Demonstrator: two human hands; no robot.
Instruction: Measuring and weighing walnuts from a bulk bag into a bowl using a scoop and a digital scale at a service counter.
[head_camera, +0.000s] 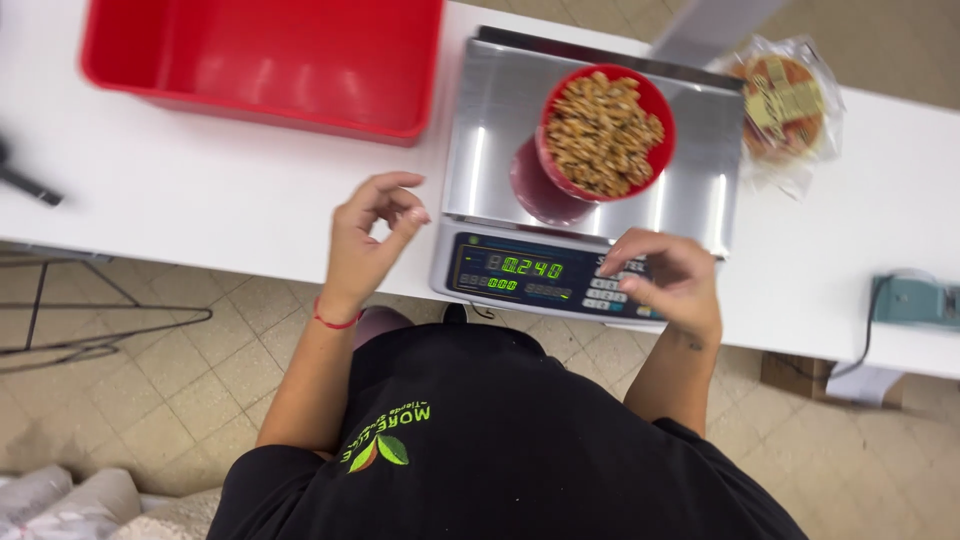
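I see a red bowl heaped with pale brown nuts sitting on the steel platter of a scale, toward the platter's centre-right; its red side reflects in the metal at 7 o'clock from it. The nuts are piled to the rim, tan and irregular, too small for me to tell the kind. The scale's front panel glows with green digits, keypad at its right end. The right hand hovers over that keypad, at 5 o'clock from the bowl, fingers curled loosely downward, gripping nothing; whether a fingertip touches a key I cannot tell. The left hand hangs above the table edge, at 9 o'clock from the scale, just beside it, thumb and forefinger pinched toward each other, other fingers bent, nothing visible between them. A red string band circles that wrist. A red bin lies at 10 o'clock from the scale, well apart from the hands. A wrapped round pastry lies at 3 o'clock from the bowl, off the scale.
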